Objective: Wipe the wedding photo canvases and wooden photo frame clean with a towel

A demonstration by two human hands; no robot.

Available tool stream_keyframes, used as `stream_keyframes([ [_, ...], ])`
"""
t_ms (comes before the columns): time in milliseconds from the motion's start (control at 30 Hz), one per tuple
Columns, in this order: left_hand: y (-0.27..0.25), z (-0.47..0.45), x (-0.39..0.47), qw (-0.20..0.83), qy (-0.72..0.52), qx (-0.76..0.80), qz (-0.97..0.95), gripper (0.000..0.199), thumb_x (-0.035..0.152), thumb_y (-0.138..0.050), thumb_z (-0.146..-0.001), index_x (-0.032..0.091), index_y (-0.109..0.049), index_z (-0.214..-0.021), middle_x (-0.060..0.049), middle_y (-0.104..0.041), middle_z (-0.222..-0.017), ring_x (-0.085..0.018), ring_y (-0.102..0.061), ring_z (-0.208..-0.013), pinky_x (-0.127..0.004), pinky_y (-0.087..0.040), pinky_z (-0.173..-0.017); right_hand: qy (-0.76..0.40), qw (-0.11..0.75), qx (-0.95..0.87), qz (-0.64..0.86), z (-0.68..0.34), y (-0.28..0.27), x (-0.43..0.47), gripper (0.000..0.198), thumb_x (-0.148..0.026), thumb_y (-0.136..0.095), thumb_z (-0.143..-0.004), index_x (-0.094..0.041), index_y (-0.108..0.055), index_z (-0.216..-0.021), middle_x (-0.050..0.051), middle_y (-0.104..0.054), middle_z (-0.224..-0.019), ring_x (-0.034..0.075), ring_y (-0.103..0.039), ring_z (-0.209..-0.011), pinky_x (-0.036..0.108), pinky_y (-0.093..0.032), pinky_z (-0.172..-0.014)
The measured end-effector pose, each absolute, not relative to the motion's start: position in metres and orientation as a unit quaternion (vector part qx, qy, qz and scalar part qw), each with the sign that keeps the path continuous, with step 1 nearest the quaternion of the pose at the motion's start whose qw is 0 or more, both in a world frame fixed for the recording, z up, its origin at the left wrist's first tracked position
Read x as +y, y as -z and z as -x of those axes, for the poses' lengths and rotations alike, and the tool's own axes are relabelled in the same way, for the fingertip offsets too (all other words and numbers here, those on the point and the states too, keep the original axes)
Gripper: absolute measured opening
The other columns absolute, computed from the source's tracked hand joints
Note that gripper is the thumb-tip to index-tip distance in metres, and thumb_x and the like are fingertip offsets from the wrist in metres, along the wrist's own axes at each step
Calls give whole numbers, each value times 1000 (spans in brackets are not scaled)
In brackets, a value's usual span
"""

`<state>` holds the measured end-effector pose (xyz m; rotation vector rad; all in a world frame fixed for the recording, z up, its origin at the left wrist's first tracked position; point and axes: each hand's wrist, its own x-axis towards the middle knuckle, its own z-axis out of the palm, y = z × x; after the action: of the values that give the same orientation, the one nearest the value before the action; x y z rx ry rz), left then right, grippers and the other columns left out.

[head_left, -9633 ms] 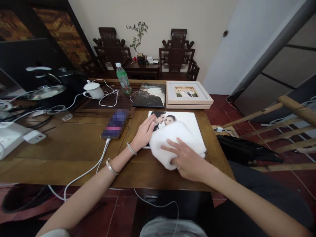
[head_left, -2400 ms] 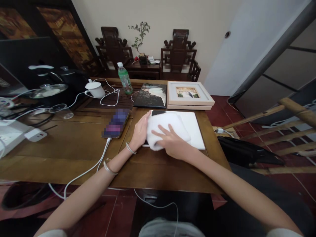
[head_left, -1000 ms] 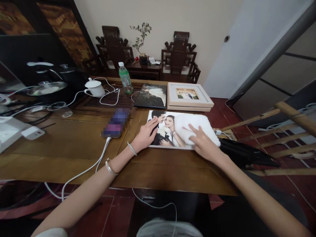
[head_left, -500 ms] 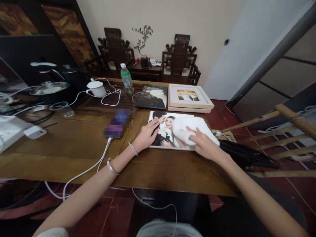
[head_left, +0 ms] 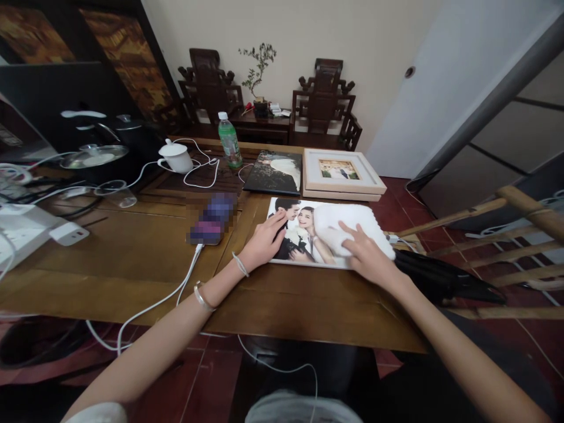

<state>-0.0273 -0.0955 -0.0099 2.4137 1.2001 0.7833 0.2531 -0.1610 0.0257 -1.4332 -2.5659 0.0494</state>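
Observation:
A flat white-edged photo panel (head_left: 324, 257) showing a couple lies near the table's front edge. My left hand (head_left: 267, 239) rests on its left side, fingers stretched out over the picture and its edge. My right hand (head_left: 368, 252) is on a fluffy white cloth (head_left: 332, 226), its fingers spread over the fabric. That cloth covers the right part of the panel and hangs past its right edge. Some of my right fingertips sink into the pile, so their exact grip is partly hidden.
Behind the panel are a dark photo panel (head_left: 275, 170) and stacked light-wood frames (head_left: 343, 191). A green bottle (head_left: 230, 144), lidded white cup (head_left: 175, 157) and plugged-in phone (head_left: 214, 220) stand to the left. A wooden chair (head_left: 529, 214) is at right.
The white cloth, with my right hand on it, has shifted slightly on the panel and its folded left part lies flatter. My left hand stays in place. The view has swung slightly.

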Motion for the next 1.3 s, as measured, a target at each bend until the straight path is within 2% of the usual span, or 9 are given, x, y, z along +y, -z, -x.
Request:
stream_keyframes([
  [167, 12, 27, -95, 162, -283, 423, -845, 45, 25, -36, -97, 13, -47, -139, -16, -42, -149, -26, -33, -142, -51, -31, -114, -40, 96, -900, 424, -246, -32, -231, 40, 9, -38, -57, -19, -62, -72, 8, -44, -148, 32, -23, -143, 68, -23, -112],
  [300, 14, 28, -92, 162, -285, 421, -845, 43, 27, -36, -98, 17, -48, -138, -13, -43, -149, -25, -33, -142, -50, -32, -114, -66, 95, -902, 415, -245, -38, -240, 42, 8, -38, -56, -21, -63, -72, 7, -48, -145, 31, -29, -142, 66, -26, -112],
  [433, 16, 29, -91, 163, -290, 416, -847, 44, 29, -36, -99, 16, -48, -139, -14, -43, -149, -25, -34, -141, -50, -32, -114, -65, 103, -891, 438, -247, -38, -202, 42, 6, -39, -58, -20, -64, -81, 11, -51, -142, 28, -35, -140, 61, -28, -113],
  [567, 15, 30, -91, 163, -292, 409, -849, 44, 29, -36, -98, 14, -49, -138, -14, -44, -148, -25, -34, -141, -49, -31, -115, -39, 99, -869, 483, -249, -41, -143, 44, 3, -39, -61, -16, -64, -93, 17, -58, -133, 31, -46, -131, 58, -37, -105],
  [700, 13, 32, -92, 168, -290, 409, -849, 44, 28, -37, -98, 16, -48, -139, -13, -44, -148, -24, -35, -141, -50, -32, -114, -30, 108, -853, 509, -250, -42, -101, 43, 1, -39, -63, -17, -63, -94, 15, -67, -116, 32, -58, -115, 52, -41, -99],
  [867, 13, 32, -92, 166, -294, 408, -848, 43, 27, -37, -98, 19, -48, -139, -12, -44, -149, -24, -35, -141, -50, -32, -114, -13, 129, -849, 512, -253, -27, -113, 45, 2, -39, -65, -16, -62, -98, 17, -52, -140, 31, -42, -135, 60, -29, -109],
  [1033, 15, 30, -92, 163, -295, 416, -845, 44, 27, -38, -97, 17, -48, -138, -13, -44, -149, -25, -35, -141, -51, -33, -113, -27, 123, -876, 466, -250, -22, -181, 41, 6, -39, -59, -18, -64, -83, 14, -46, -146, 30, -28, -143, 64, -22, -113],
  [1167, 16, 29, -92, 161, -292, 418, -845, 44, 27, -38, -97, 15, -48, -138, -15, -43, -148, -26, -35, -141, -51, -33, -113, -35, 114, -899, 422, -244, -30, -231, 39, 8, -38, -57, -19, -62, -72, 8, -46, -146, 32, -25, -143, 68, -22, -112],
  [1300, 17, 29, -91, 160, -296, 413, -846, 44, 27, -38, -97, 16, -48, -138, -14, -44, -148, -26, -35, -141, -51, -32, -114, -59, 102, -902, 416, -243, -37, -240, 40, 7, -38, -56, -21, -62, -72, 7, -49, -144, 31, -30, -141, 66, -26, -112],
])
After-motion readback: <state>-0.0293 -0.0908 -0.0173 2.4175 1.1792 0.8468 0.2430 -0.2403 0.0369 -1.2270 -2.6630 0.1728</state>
